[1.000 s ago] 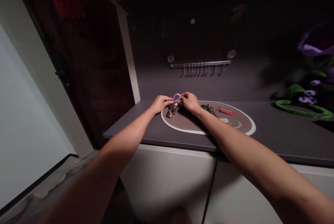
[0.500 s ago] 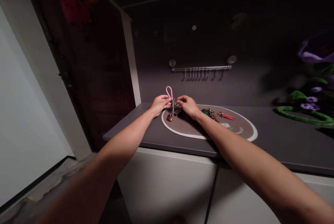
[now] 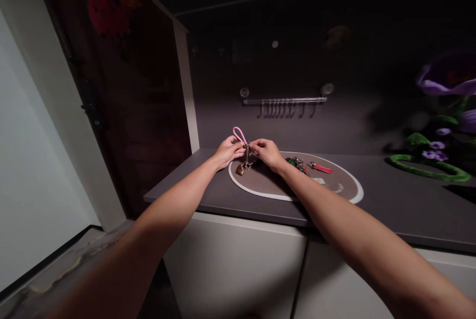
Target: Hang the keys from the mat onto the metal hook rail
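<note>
My left hand [image 3: 228,152] pinches a keychain at the base of its pink cord loop [image 3: 238,134], which sticks up above the fingers. Keys and metal rings [image 3: 248,158] dangle below it, and a small brass-coloured piece [image 3: 241,169] hangs lowest, over the left part of a brown oval mat [image 3: 267,185]. From the right, my right hand [image 3: 267,153] closes thumb and forefinger on the metal ring at the top of the bunch. The exact grip of the right fingertips is too small to make out.
On the mat lie a dark bunch of keys with a green mark [image 3: 295,163] and a red strap [image 3: 322,168]. A clear rail with hooks [image 3: 286,101] is fixed to the wall. Purple flowers with a green ring base [image 3: 427,168] stand at right. A dark door [image 3: 148,86] is at left.
My right hand has come left and its fingertips have closed at the keychain's ring. The pink loop has tilted further left. The view has shifted slightly.
</note>
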`<state>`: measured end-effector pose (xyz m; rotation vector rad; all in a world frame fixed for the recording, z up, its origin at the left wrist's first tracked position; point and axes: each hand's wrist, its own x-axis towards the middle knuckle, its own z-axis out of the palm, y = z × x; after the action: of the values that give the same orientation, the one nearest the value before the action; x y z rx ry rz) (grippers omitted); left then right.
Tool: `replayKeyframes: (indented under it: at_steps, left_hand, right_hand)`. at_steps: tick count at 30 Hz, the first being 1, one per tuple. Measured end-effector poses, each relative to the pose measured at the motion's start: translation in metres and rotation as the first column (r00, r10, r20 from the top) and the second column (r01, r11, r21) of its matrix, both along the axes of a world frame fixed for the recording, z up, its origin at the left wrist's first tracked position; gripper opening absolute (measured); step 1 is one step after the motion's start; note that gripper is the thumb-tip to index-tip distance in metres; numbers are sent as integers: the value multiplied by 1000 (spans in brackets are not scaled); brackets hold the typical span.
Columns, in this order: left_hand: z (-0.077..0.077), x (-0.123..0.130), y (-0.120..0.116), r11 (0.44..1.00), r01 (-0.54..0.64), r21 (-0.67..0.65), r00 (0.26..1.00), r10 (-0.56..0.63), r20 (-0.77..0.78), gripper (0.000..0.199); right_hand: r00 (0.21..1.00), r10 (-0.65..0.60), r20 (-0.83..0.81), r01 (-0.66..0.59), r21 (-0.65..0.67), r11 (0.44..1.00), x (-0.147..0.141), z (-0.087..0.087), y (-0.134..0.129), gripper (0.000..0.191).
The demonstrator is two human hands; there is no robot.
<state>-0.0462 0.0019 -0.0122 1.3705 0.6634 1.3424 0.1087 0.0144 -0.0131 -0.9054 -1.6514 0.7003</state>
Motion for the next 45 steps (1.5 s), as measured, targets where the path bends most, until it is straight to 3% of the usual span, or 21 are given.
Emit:
replayKeyframes:
  at_steps: [5,12,17,22,26,29,32,35,40,45]
  left_hand:
    - [0,0,1,1000,24,-15,998,-23,63,27]
    - [1,-1,2,997,56,54,994,-61,92,25]
    - [4,-2,-2,995,-1,97,992,-11,126,29]
    - [4,0,-3,984,-40,172,998,49,-48,33]
    - [0,3,-2,970,-98,220,971,142,-193,20]
    - [-2,6,-3,921,-207,330,881,322,-346,15]
    - [-4,10,-5,794,-259,551,696,549,-464,20]
    - [-5,12,-7,708,-241,664,562,659,-500,25]
    - [-9,13,-6,682,-225,696,459,705,-541,28]
    - [-12,12,-4,681,-226,697,417,714,-562,29]
  right_hand:
    - [994,-12,-109,7,-53,999,1,2,-2,17]
    - [980,36,-196,-38,-7,999,1,8,-9,22]
    - [952,17,-307,-16,8,1000,3,15,-9,24]
    - [903,39,-429,-36,17,999,8,19,-3,31]
    - [884,49,-465,-44,22,999,10,19,0,33]
    - [884,68,-463,-65,21,998,11,19,-1,34]
    - [895,68,-441,-66,21,998,12,20,-3,34]
    - [906,58,-419,-55,19,998,12,19,-6,34]
    - [897,-2,-441,1,-2,1000,11,23,-9,29]
    - [888,-45,-458,22,-54,998,9,45,-3,21]
